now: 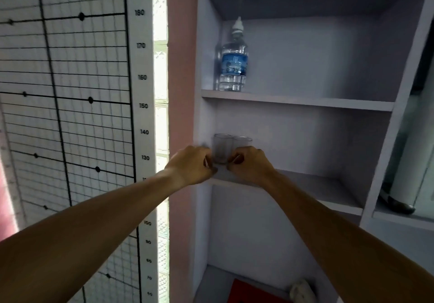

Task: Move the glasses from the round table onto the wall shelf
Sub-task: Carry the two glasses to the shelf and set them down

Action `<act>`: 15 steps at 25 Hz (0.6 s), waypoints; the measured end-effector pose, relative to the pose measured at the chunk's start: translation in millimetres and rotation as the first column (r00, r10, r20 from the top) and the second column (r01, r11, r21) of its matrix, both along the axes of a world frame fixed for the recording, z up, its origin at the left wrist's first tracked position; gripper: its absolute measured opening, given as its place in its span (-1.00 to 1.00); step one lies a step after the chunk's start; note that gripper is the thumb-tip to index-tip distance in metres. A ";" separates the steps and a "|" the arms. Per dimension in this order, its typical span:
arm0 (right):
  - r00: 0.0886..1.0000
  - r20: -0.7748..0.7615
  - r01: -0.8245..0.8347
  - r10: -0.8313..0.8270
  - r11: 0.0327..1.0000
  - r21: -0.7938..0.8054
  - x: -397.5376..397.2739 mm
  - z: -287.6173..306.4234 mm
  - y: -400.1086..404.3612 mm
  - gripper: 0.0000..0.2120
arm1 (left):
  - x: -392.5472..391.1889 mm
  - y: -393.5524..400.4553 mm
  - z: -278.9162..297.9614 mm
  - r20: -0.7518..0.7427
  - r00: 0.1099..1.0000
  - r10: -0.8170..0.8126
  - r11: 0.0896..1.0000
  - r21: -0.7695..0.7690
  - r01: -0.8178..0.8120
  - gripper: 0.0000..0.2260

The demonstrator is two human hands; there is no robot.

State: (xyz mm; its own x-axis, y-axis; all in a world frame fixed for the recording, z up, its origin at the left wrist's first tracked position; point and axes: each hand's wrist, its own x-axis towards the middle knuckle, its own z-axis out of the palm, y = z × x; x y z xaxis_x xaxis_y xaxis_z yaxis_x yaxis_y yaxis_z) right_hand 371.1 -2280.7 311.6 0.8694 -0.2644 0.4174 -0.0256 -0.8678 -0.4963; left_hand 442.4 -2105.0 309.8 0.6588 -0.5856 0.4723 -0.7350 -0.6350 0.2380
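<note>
Two small clear glasses stand side by side at the left end of the middle board of the white wall shelf [312, 186]. The left glass [221, 147] is closer to me; the right glass [243, 141] is partly behind it. My left hand [191, 165] grips the left glass from its left side, fingers curled around its base. My right hand [250, 164] reaches in from the right, fingers closed near the foot of the same glass and under the right glass. I cannot tell which glass it touches. The round table is out of view.
A clear water bottle [232, 60] with a blue label stands on the board above. A measuring grid panel [70, 91] with a height scale covers the wall at left. A red object [244, 289] and a pale bundle [300, 291] lie on the lowest board. A pale cylinder [404, 185] stands in the right compartment.
</note>
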 end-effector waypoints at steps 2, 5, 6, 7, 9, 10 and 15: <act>0.998 -0.019 -0.065 0.065 0.998 -0.006 -1.9 1.0 28.6 -0.90 | -6.6 33.9 0.6 -0.030 0.997 0.065 0.995 0.078 -0.063 -0.78; 0.984 -0.017 -0.177 0.177 0.984 -0.024 -2.4 5.7 83.0 -0.87 | -15.8 97.2 1.5 -0.068 0.977 0.200 0.968 0.169 -0.186 -0.69; 0.973 -0.003 -0.229 0.229 0.973 -0.029 -0.6 7.1 107.4 -0.87 | -21.8 126.1 1.5 -0.083 0.965 0.248 0.958 0.171 -0.232 -0.66; 0.962 0.007 -0.272 0.272 0.962 -0.039 1.1 8.3 134.0 -0.89 | -28.2 157.6 0.8 -0.109 0.949 0.296 0.947 0.162 -0.277 -0.66; 0.932 0.004 -0.362 0.362 0.931 -0.047 2.6 8.6 195.8 -0.92 | -45.1 227.5 -2.7 -0.168 0.904 0.393 0.918 0.130 -0.375 -0.68; 0.908 -0.010 -0.419 0.419 0.907 -0.039 0.9 7.3 233.1 -0.93 | -56.7 267.6 -5.8 -0.187 0.873 0.450 0.893 0.127 -0.433 -0.70; 0.754 -0.090 -0.654 0.650 0.756 -0.020 -28.5 -13.2 429.1 -0.93 | -135.8 464.3 -23.4 -0.215 0.703 0.678 0.735 0.169 -0.657 -0.75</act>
